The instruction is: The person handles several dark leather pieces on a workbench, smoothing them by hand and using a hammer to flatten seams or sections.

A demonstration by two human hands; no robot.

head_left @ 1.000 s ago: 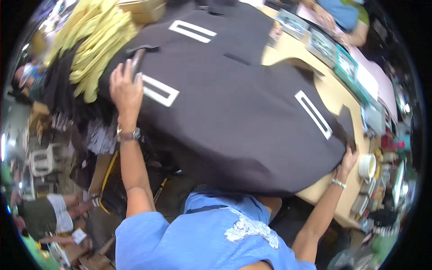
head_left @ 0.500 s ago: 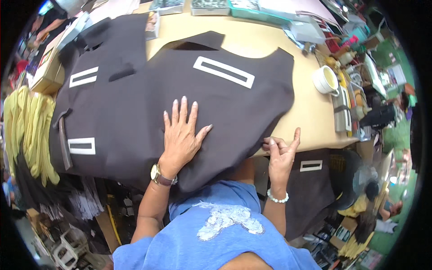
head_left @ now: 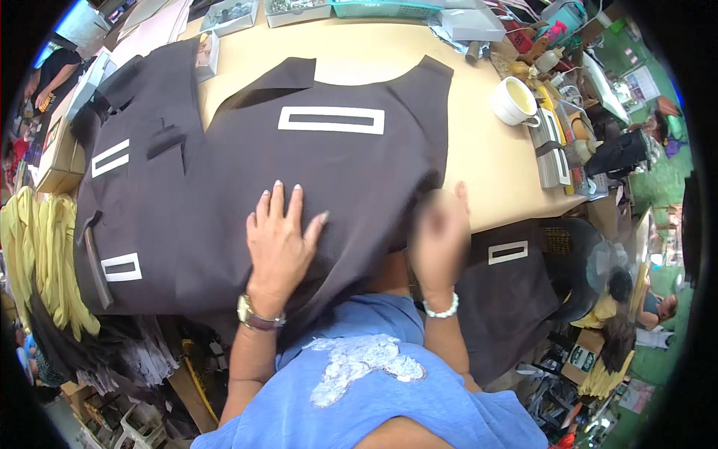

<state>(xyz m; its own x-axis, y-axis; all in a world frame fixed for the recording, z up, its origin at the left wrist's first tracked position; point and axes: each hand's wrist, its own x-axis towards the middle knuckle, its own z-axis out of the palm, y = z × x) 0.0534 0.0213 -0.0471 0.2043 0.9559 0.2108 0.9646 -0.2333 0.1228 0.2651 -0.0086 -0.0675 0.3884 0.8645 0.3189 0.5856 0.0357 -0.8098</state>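
Dark cloth (head_left: 202, 213), one large piece: spread over the desk (head_left: 497, 176), beneath the left hand (head_left: 280, 243) and to the left of the right hand (head_left: 440, 239). Left hand palm down on the cloth, fingers straight and parted, nothing in its grasp. Right hand at the cloth's right-hand edge, badly blurred; degree of opening and any hold on the fabric impossible to make out.

Long axis of cloth from left to right across the desk; scooped cut-out and pointed corners toward the far side, near edge draped down toward the person.

Matte, smooth fabric, softly creased, bunched near the right hand. Long white rectangular frame (head_left: 378, 122) on the far right portion, lengthwise left to right; shorter white frame (head_left: 123, 278) at near left. Hammer (head_left: 96, 266) on the left portion, slim handle pointing nearward. Limp yellow cloth strips (head_left: 34, 254) alongside, at left. Rounded white cup (head_left: 512, 105) on bare desk, beyond the right hand.
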